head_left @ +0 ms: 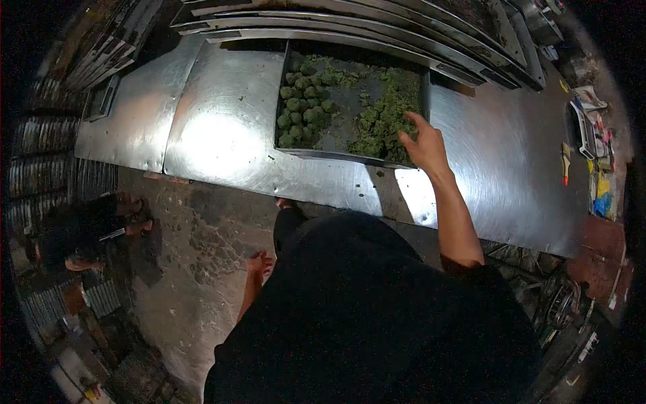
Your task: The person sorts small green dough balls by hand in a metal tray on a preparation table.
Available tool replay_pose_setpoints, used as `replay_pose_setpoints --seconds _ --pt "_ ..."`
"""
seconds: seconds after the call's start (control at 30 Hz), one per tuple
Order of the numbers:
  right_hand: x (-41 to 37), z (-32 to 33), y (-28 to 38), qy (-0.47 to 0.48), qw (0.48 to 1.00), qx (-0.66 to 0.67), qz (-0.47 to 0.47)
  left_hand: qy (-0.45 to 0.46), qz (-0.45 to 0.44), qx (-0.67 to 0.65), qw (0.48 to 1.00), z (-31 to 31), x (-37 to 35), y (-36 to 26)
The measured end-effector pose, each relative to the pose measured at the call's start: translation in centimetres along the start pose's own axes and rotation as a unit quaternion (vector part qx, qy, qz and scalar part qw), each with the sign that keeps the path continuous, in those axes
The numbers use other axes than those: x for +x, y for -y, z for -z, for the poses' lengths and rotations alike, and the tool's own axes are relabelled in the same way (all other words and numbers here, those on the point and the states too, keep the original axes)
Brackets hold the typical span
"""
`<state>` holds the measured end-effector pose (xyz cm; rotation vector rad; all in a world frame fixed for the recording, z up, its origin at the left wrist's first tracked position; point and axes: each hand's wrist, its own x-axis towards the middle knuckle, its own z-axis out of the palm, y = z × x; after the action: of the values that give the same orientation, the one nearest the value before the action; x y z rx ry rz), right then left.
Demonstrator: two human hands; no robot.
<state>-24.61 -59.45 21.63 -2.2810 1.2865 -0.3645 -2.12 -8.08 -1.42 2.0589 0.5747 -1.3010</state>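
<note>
A metal tray (350,155) lies on the steel table (262,161). In its left part sit several round green balls (301,108); loose crumbly green mixture (383,121) fills much of its right part. My right hand (425,143) is over the tray's right edge beside the loose mixture, its thumb and index finger spread apart and nothing visible between them. Below the table's front edge, my left hand (259,264) hangs beside my body, away from the tray. Its fingers are slightly curled and apart, with nothing seen in them.
Large metal trays (350,34) are stacked behind the green-filled tray. A brush (566,163) lies at the table's right side near a white-framed item (583,131). Another person (84,225) is at the left, on the floor side. Racks of trays (44,155) line the far left.
</note>
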Motion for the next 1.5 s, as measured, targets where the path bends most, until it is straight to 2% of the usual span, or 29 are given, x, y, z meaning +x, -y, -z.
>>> replay_pose_setpoints --seconds 0.03,0.07,0.13,0.17,0.27,0.33,0.37,0.4,0.43,0.47,0.53,0.57,0.6,0.63,0.67,0.77,0.8,0.87,0.9,1.03,1.07,1.1,1.13,1.2,1.33,1.37,1.4,1.43,1.5 --pt "0.0 -0.1 0.0 -0.062 0.997 -0.019 0.036 0.017 -0.003 0.005 1.0 0.0 -0.3 -0.4" --pt "0.2 -0.1 0.1 -0.062 0.997 -0.018 0.037 0.015 -0.003 0.003 1.0 0.1 0.3 -0.3" --pt "0.5 0.1 0.5 -0.045 0.963 0.263 -0.045 0.008 -0.058 -0.066 0.996 -0.1 2.3 0.2" --pt "0.8 0.1 0.6 -0.045 0.962 0.264 -0.045 0.007 -0.059 -0.066 0.996 -0.2 2.0 -0.1" --pt "1.2 0.2 1.0 -0.065 0.94 0.313 -0.12 0.032 -0.153 0.024 0.987 -0.9 1.0 -1.1" --pt "1.0 0.1 1.6 -0.078 0.851 0.479 -0.198 0.048 -0.215 0.086 0.972 -1.3 -0.1 -2.1" --pt "0.9 -0.2 2.4 -0.109 0.846 0.488 -0.185 0.046 -0.217 0.087 0.971 -1.8 -1.0 -2.6" --pt "0.8 0.3 2.1 -0.11 0.845 0.491 -0.184 0.015 -0.152 0.062 0.986 -2.3 -1.8 -3.0" --pt "0.8 0.9 1.5 -0.053 0.805 0.557 -0.197 -0.016 -0.086 0.035 0.996 -2.6 -2.6 -3.5" --pt "0.8 1.4 1.2 0.005 0.758 0.618 -0.209 -0.018 -0.087 0.035 0.995 -2.1 -1.7 -2.9" --pt "0.9 2.3 3.9 -0.029 0.77 0.605 -0.201 0.048 -0.18 0.119 0.975 -0.5 1.4 -0.3" --pt "0.9 2.4 4.7 -0.065 0.781 0.59 -0.193 0.047 -0.18 0.121 0.975 -0.6 0.7 0.0" --pt "0.9 2.2 3.6 -0.066 0.78 0.591 -0.193 0.031 -0.122 0.061 0.99 -1.1 -0.3 0.1" --pt "1.2 1.8 1.5 -0.018 0.735 0.644 -0.211 0.015 -0.064 -0.001 0.998 -1.5 -1.2 -0.1" --pt "1.3 2.1 1.4 0.031 0.684 0.692 -0.228 0.015 -0.065 -0.002 0.998 -1.6 -1.5 -0.1" --pt "0.9 2.2 2.4 0.041 0.659 0.69 -0.296 0.021 -0.047 -0.005 0.999 -1.4 -2.4 0.2" --pt "0.6 2.0 2.5 0.043 0.659 0.69 -0.296 0.023 -0.04 -0.006 0.999 -1.3 -2.6 0.4" --pt "0.0 1.4 2.7 0.022 0.728 0.645 -0.231 0.024 -0.031 -0.006 0.999 -1.1 -2.7 0.7" --pt "0.1 1.1 3.6 -0.01 0.744 0.624 -0.239 0.024 -0.031 -0.007 0.999 -1.0 -2.6 0.8" --pt "0.9 0.8 4.2 0.007 0.746 0.619 -0.246 0.022 -0.032 -0.017 0.999 -1.1 -1.9 0.9" --pt "1.0 0.8 5.4 -0.021 0.769 0.596 -0.229 0.022 -0.03 -0.019 0.999 -1.0 -2.9 0.4" --pt "1.1 0.7 6.1 -0.049 0.79 0.572 -0.213 0.033 -0.089 0.003 0.995 -0.8 -5.4 -1.0" --pt "1.3 0.5 5.7 -0.048 0.792 0.57 -0.213 0.045 -0.149 0.025 0.988 -0.8 -6.7 -1.8" --pt "1.9 -0.1 3.6 0.006 0.686 0.667 -0.291 0.05 -0.146 0.0 0.988 -0.4 -4.7 -0.7" --pt "2.0 -1.2 3.1 0.062 0.699 0.646 -0.301 0.061 -0.135 -0.09 0.985 0.7 0.2 2.1" --pt "1.7 -1.2 3.8 0.051 0.723 0.629 -0.282 0.061 -0.132 -0.091 0.985 0.7 -0.2 2.0" --pt "1.5 -1.3 4.2 0.039 0.746 0.611 -0.262 0.039 -0.083 -0.057 0.994 0.6 -0.8 1.4" --pt "1.6 -1.5 4.0 0.039 0.747 0.609 -0.263 0.017 -0.035 -0.024 0.999 0.5 -1.4 0.7" --pt "2.3 -1.5 4.2 0.096 0.745 0.627 -0.204 0.033 -0.039 -0.051 0.997 1.1 -0.9 1.0"
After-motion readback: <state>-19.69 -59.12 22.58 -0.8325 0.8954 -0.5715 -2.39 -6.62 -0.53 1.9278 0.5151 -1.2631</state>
